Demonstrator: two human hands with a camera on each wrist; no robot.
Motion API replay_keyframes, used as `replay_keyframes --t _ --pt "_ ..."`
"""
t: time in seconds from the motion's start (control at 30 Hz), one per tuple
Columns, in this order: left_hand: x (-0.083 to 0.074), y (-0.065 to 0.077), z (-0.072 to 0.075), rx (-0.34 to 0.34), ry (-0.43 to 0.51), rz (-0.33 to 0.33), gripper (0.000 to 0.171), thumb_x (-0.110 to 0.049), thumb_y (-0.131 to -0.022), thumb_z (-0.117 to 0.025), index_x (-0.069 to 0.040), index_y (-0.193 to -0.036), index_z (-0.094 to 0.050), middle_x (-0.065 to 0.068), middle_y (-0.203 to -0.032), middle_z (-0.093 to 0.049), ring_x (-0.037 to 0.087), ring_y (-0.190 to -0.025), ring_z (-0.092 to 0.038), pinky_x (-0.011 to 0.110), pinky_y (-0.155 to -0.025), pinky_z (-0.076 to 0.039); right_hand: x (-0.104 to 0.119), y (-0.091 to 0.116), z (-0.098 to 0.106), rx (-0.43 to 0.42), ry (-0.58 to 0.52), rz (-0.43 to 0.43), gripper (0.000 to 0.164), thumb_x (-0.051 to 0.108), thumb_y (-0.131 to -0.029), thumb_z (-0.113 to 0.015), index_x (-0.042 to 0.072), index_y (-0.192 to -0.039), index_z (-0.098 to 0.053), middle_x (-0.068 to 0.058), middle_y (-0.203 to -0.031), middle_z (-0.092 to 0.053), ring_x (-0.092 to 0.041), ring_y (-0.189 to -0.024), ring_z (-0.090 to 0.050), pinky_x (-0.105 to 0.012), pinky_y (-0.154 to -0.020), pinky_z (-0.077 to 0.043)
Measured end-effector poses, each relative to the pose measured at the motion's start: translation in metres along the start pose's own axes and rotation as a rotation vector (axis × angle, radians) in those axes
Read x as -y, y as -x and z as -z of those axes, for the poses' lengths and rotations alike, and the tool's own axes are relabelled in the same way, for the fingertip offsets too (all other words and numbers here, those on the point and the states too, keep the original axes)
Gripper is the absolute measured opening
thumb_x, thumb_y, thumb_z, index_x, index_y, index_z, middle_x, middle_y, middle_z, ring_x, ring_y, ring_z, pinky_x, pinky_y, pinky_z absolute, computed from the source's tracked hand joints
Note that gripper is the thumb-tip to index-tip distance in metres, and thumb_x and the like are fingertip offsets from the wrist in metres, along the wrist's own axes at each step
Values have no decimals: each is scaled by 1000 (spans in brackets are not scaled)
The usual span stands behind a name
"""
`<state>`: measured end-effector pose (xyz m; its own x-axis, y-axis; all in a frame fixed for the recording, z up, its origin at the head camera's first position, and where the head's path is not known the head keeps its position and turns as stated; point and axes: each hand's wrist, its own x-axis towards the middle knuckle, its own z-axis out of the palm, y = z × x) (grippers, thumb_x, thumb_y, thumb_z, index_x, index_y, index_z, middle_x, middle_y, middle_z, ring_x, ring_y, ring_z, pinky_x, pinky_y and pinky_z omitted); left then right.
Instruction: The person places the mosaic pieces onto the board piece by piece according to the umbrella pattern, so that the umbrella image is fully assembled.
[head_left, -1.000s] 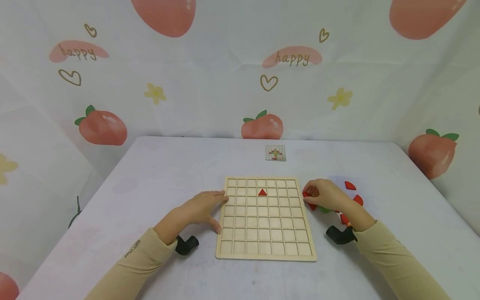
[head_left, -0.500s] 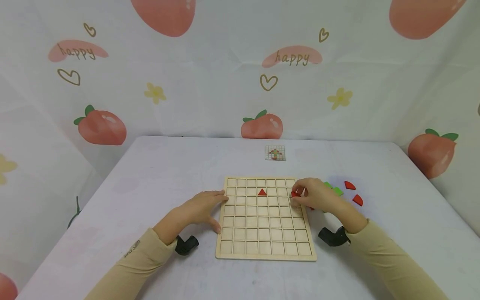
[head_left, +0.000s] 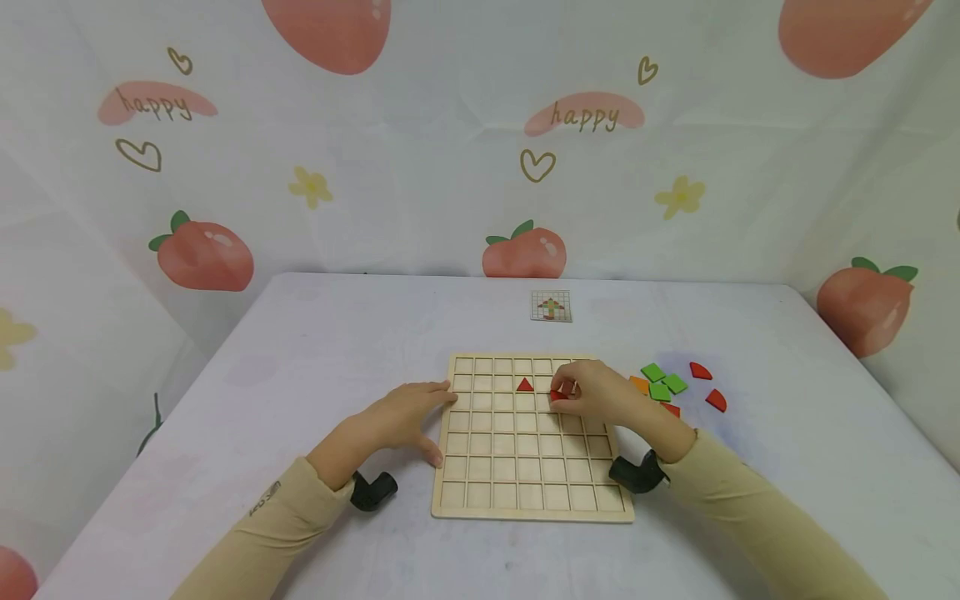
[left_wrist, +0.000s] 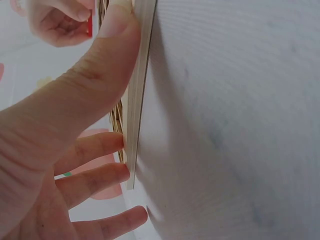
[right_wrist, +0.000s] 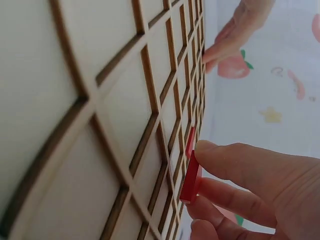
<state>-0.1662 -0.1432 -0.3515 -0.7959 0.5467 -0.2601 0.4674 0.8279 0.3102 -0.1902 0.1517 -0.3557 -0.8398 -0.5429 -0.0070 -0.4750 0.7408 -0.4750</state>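
Red piece (right_wrist: 191,182): while the right hand (head_left: 596,392) pinches it between thumb and fingers, it sits over the upper right of the grid board (head_left: 528,497); glossy, straight-edged (outline partly hidden; contact with the board unclear);
Left hand (head_left: 401,417): fingers spread, at the board's left edge;
Cells: pale wood; red triangle (head_left: 524,385) in one; right hand covers several;
Right of board: green squares (head_left: 659,392), red quarter-rounds (head_left: 716,401);
Beyond board: picture card (head_left: 551,306)

A white backdrop (head_left: 427,125) printed with peaches (head_left: 206,256) rises behind a white table (head_left: 375,329).
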Motion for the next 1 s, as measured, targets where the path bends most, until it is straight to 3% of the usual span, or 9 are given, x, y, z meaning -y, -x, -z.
replay_keyframes --t 1.0 --pt "4 -1 -2 -4 -1 -9 89 -36 -64 -83 -2 -137 -44 19 -148 -36 36 -136 -35 51 -113 -30 12 -13 -12 11 18 -51 19 24 -79 -74 9 -87 -64 0 -74 -63 -9 -67 -53 -21 -59 -45"
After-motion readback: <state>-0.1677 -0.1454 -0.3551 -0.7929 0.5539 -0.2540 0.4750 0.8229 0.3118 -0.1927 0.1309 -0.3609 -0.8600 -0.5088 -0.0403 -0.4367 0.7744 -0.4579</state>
